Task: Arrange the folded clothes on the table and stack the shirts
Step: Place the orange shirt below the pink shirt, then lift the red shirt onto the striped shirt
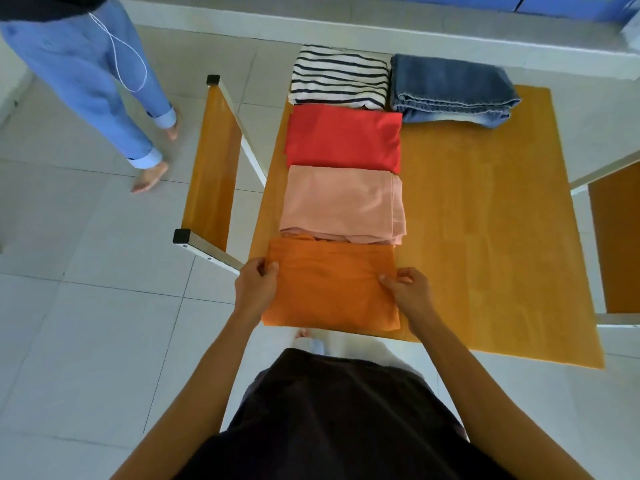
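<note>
Right, I've got both hands on the orange shirt (332,285) at six o'clock on the table (485,220), left hand (254,289) pinching its left edge, right hand (408,292) pinching the right. My worry: lift it unevenly and the folds slump open, or its far edge drags the pink shirt (343,206) touching it at twelve. Beyond lie the red shirt (343,138), striped shirt (341,77) and jeans (450,90). Wooden orange top, pale tiled floor (86,306), another person's legs (104,91) at ten o'clock.
</note>
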Demonstrator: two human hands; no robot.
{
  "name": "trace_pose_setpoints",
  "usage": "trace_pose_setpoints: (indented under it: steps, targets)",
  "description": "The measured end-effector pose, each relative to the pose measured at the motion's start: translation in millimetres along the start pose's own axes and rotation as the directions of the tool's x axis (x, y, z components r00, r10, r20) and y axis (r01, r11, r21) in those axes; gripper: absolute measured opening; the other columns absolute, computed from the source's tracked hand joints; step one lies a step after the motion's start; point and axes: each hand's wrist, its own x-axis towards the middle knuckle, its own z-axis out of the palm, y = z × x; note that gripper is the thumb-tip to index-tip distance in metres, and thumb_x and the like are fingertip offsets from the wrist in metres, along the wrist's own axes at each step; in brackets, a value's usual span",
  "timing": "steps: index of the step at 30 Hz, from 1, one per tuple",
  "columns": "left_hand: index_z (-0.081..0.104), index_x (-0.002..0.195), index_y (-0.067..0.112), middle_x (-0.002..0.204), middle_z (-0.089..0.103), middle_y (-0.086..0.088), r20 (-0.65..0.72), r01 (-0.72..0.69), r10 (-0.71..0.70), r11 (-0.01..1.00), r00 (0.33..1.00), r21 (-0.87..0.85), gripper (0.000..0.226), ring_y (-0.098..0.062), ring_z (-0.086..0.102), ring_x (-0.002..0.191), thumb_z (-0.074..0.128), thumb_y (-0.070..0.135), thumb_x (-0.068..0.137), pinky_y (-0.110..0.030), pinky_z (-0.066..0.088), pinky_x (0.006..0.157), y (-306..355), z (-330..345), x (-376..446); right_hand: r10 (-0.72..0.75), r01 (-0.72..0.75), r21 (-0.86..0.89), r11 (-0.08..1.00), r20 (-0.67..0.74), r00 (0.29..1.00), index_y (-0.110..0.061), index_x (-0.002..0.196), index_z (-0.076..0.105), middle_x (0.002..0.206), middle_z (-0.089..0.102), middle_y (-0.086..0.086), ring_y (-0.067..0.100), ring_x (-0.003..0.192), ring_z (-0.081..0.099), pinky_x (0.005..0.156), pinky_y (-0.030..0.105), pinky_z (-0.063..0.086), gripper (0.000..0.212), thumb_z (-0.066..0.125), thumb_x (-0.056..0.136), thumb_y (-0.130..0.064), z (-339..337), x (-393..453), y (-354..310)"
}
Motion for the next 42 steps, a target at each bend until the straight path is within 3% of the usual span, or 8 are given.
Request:
trace_pose_setpoints:
  steps: [9,14,21,31,34,38,40,42]
  targets:
    - [0.049,0.134,0.019,0.135,0.058,-0.008,-0.041,0.04,-0.041,0.999,0.998,-0.02,0.043,-0.033,0.056,0.119,0.048,0.045,0.099,-0.052,0.044,0.103,8,8,-3,-0.031,0.033,0.006,0.999,-0.181,0.983,-0.018,0.115,0.056,0.104,0.064,0.0,0.016,0.088,0.062,0.063,0.027,0.049,0.031,0.07,0.09,-0.029,9,-12,3]
    - [0.054,0.127,0.018,0.128,0.06,-0.006,-0.078,-0.025,0.022,0.999,0.997,-0.029,0.035,-0.018,0.053,0.102,0.055,0.037,0.097,-0.041,0.047,0.097,15,-3,15,-0.125,0.105,-0.084,0.991,-0.297,0.947,-0.02,0.112,0.059,0.098,0.063,-0.007,0.017,0.09,0.06,0.077,0.033,0.051,0.022,0.062,0.09,-0.023,-2,-15,-19]
    - [0.053,0.126,0.021,0.123,0.059,0.0,-0.096,-0.126,0.126,0.992,0.987,0.008,0.034,-0.014,0.053,0.101,0.055,0.035,0.096,-0.028,0.047,0.08,66,-12,58,-0.288,0.282,-0.063,0.957,-0.295,0.911,-0.017,0.11,0.06,0.103,0.065,-0.005,0.016,0.092,0.062,0.074,0.026,0.046,0.023,0.065,0.088,-0.022,-7,11,-82]
    - [0.059,0.118,0.019,0.124,0.061,-0.004,0.021,-0.164,0.168,0.981,0.986,-0.107,0.027,-0.026,0.059,0.115,0.053,0.029,0.094,-0.044,0.047,0.105,154,9,130,-0.426,0.398,-0.166,0.902,-0.198,0.883,-0.012,0.11,0.057,0.111,0.062,0.005,0.024,0.099,0.058,0.078,0.026,0.039,0.026,0.066,0.087,-0.019,12,78,-155]
    - [0.06,0.119,0.014,0.115,0.061,-0.002,-0.012,-0.114,0.113,0.992,0.993,-0.06,0.032,-0.02,0.059,0.11,0.055,0.023,0.089,-0.035,0.05,0.097,172,21,155,-0.387,0.349,-0.226,0.909,-0.151,0.91,-0.011,0.114,0.055,0.117,0.056,0.009,0.029,0.109,0.053,0.087,0.035,0.043,0.03,0.063,0.088,-0.022,15,101,-168]
    - [0.061,0.107,0.005,0.102,0.066,-0.012,-0.082,0.034,-0.044,0.992,0.996,-0.121,0.033,-0.028,0.067,0.092,0.054,0.03,0.087,-0.026,0.047,0.058,185,31,190,-0.252,0.212,-0.269,0.94,-0.124,0.96,-0.008,0.132,0.045,0.135,0.046,0.017,0.036,0.125,0.043,0.103,0.049,0.04,0.051,0.059,0.092,-0.038,19,131,-179]
    - [0.058,0.118,0.007,0.109,0.065,-0.012,-0.099,0.111,-0.127,0.982,0.987,-0.151,0.047,-0.023,0.065,0.09,0.055,0.044,0.088,-0.029,0.051,0.06,190,33,201,-0.196,0.151,-0.3,0.942,-0.124,0.973,-0.005,0.138,0.041,0.14,0.043,0.019,0.039,0.131,0.038,0.106,0.049,0.034,0.061,0.055,0.095,-0.046,20,145,-184]
    - [0.057,0.12,0.01,0.112,0.063,-0.011,-0.139,0.123,-0.14,0.984,0.98,-0.127,0.065,-0.025,0.065,0.096,0.053,0.063,0.082,-0.039,0.058,0.075,192,35,211,-0.17,0.131,-0.289,0.948,-0.112,0.979,-0.003,0.14,0.039,0.141,0.043,0.019,0.038,0.131,0.04,0.108,0.05,0.035,0.067,0.053,0.095,-0.051,22,160,-190]
